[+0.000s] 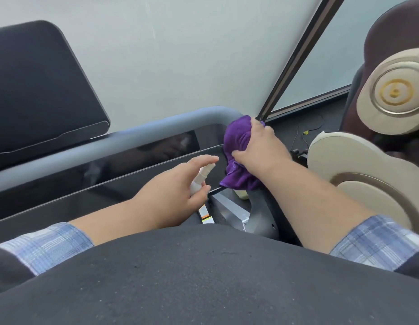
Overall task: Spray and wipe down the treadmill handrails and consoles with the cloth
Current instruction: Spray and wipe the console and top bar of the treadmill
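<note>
The left hand (173,186) grips a small white spray bottle (200,178), contents unseen; the right hand (257,146) clutches a purple cloth (239,141) against the grey handrail (138,130).

A single head-worn view looks steeply down and forward over the person's torso, close above the treadmill's grey handrail (124,134), which crosses the frame's middle, with frosted glass beyond it and both forearms reaching in beneath it.
</note>
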Motion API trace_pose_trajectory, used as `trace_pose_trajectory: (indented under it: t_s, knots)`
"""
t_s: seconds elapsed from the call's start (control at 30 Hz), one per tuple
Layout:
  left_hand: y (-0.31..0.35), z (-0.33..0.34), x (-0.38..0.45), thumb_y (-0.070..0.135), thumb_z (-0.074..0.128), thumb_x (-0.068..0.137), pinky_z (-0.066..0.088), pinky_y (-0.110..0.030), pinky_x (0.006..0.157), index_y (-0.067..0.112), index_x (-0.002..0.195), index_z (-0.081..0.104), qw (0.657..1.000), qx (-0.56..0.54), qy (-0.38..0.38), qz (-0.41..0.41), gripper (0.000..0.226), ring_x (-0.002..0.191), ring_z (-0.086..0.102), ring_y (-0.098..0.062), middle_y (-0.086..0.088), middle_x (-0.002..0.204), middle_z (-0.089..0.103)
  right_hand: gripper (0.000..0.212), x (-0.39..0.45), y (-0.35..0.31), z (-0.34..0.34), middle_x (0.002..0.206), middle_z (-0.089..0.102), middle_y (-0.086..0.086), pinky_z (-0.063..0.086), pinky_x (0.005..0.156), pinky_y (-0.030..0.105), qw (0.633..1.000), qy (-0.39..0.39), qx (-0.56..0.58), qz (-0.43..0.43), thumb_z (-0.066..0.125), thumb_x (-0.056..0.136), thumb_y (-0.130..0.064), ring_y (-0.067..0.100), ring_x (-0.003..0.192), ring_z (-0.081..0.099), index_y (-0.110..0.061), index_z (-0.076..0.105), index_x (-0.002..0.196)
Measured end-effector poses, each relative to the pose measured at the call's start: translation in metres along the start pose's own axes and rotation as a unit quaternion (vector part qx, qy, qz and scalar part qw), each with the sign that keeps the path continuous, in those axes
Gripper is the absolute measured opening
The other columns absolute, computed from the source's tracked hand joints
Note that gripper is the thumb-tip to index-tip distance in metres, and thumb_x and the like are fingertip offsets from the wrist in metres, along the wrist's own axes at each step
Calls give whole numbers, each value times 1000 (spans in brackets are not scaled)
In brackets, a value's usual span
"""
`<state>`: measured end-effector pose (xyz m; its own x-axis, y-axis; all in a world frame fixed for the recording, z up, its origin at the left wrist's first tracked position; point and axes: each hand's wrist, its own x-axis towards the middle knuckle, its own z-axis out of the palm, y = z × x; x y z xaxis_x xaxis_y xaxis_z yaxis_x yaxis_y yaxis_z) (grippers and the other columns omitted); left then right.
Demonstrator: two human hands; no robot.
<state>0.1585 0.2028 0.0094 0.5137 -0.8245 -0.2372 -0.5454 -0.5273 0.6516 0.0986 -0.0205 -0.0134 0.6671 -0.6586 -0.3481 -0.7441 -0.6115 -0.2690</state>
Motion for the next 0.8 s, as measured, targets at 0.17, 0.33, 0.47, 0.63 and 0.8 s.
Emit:
trace_pose_trajectory:
  t_s: [0.17, 0.33, 0.47, 0.63, 0.8]
  knots:
    - [12, 9, 6, 41, 52, 93, 50, -34, 81, 63, 127, 21, 1000, 14, -16, 14, 51, 83, 58, -10, 19, 104, 60, 99, -59, 36, 13, 145, 41, 11, 45, 99, 42, 1000, 4, -16, 26, 71, 81, -53, 32, 127, 51, -23, 14, 156]
    - [14, 12, 11, 42, 53, 92, 48, -31, 76, 64, 127, 21, 1000, 15, -8, 19, 52, 82, 58, -5, 19, 99, 59, 96, -81, 48, 16, 146, 40, 12, 44, 98, 36, 1000, 7, -24, 19, 66, 87, -55, 28, 126, 51, -20, 11, 158]
    - [10, 9, 10, 40, 55, 92, 39, -22, 69, 64, 126, 22, 1000, 19, -4, 12, 52, 79, 55, 5, 24, 94, 57, 95, -61, 35, 13, 148, 39, 14, 42, 101, 38, 1000, 7, -21, 8, 63, 88, -58, 32, 128, 50, -16, 13, 157]
    - [7, 8, 3, 40, 56, 92, 38, -22, 69, 66, 123, 23, 1000, 22, 2, -1, 52, 78, 54, 7, 26, 90, 55, 90, -2, -1, 7, 147, 39, 15, 42, 102, 45, 999, 26, 12, -13, 66, 87, -56, 37, 129, 48, -14, 21, 153]
    - [8, 8, -3, 41, 54, 92, 43, -24, 73, 65, 124, 18, 1000, 30, 0, -4, 53, 80, 56, 3, 24, 96, 58, 82, 34, -23, -1, 143, 42, 13, 44, 100, 44, 999, 23, 6, -31, 68, 85, -56, 34, 129, 49, -14, 32, 145]
